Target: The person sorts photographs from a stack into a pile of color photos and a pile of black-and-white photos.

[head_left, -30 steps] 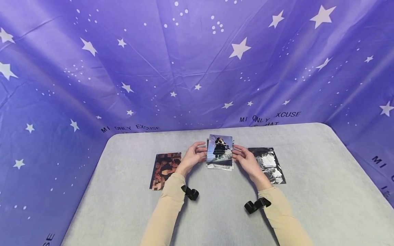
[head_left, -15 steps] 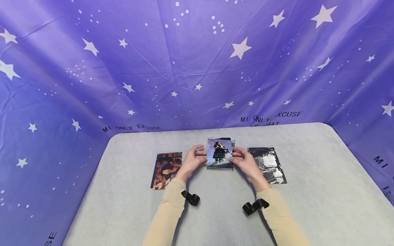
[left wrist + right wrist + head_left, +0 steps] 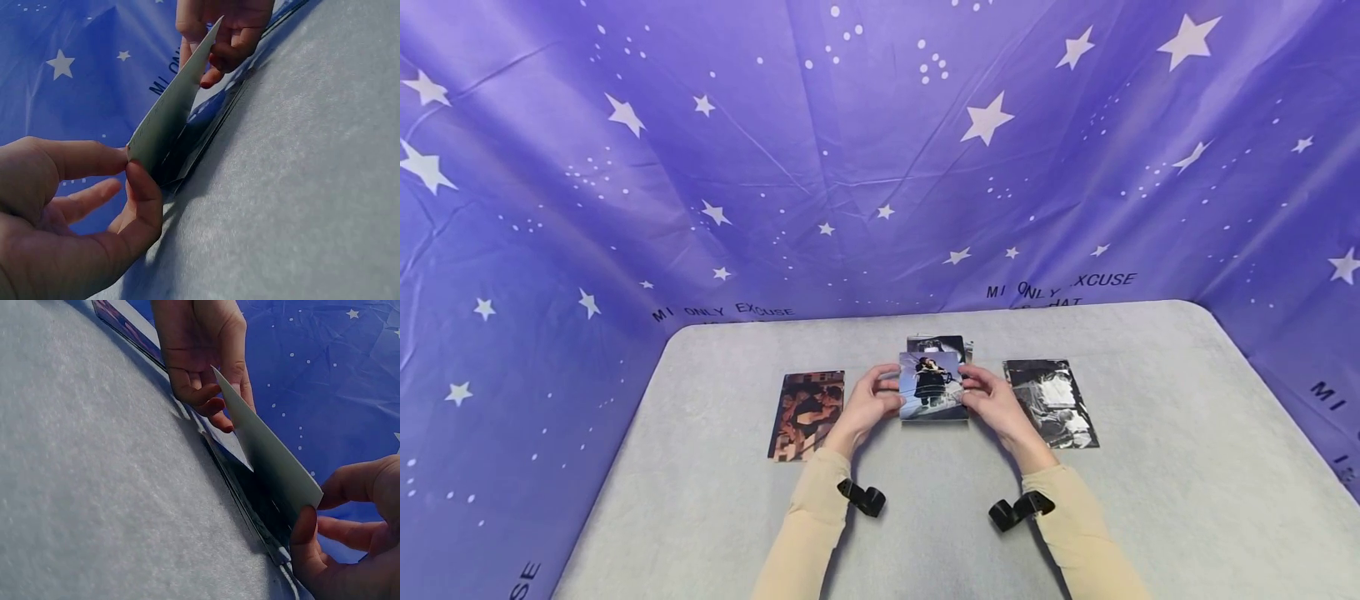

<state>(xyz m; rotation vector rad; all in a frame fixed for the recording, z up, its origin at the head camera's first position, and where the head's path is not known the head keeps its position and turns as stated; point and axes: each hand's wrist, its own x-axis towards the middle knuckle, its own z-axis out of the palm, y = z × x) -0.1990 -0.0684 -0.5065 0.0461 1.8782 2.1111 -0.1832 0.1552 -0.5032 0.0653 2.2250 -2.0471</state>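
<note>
Between both hands is a photo print (image 3: pixel 928 387) showing two figures in dark clothes against a blue sky. My left hand (image 3: pixel 871 404) pinches its left edge with thumb and fingertip, and my right hand (image 3: pixel 996 404) pinches the opposite edge. The wrist views show the print's pale back (image 3: pixel 165 115) tilted up, its upper part lifted off the prints below. Under it lies a small stack of prints (image 3: pixel 938 342), mostly covered, with a dark top strip showing beyond the held one.
A reddish-brown photo print (image 3: pixel 808 417) lies left of the left hand. Right of the right hand lies a black-and-white print (image 3: pixel 1054 404). All rest on a grey table (image 3: pixel 1187 467), with a purple star-patterned cloth (image 3: pixel 880 167) hanging behind and at the sides.
The top print has moved toward the person and slightly left, uncovering a dark print at the back of the stack. Both hands have shifted slightly nearer with it.
</note>
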